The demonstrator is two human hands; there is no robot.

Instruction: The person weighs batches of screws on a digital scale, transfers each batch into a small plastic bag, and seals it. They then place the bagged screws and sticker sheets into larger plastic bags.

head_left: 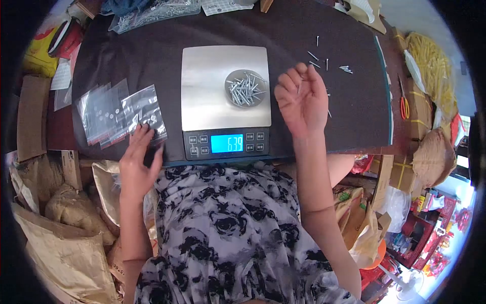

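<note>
A digital scale [207, 91] with a steel top and a lit blue display, which seems to read 639, stands in the middle of the dark cloth. On its plate sits a small round dish filled with screws [245, 91]. My left hand [139, 157] rests its fingertips on the lower edge of a clear zip bag [147, 109], the rightmost of several overlapping bags [104, 114]. To the right of the scale, my right hand [304, 99] is raised palm up with curled fingers; a small screw seems to lie in it. Loose screws [346, 69] are scattered beyond and beside that hand.
A large bag of screws [157, 14] lies at the table's far edge. Orange-handled scissors [404, 106] lie at the right, near cardboard boxes [417, 109] and a bag of yellow strips [430, 66]. Brown paper sacks [61, 253] stand at lower left.
</note>
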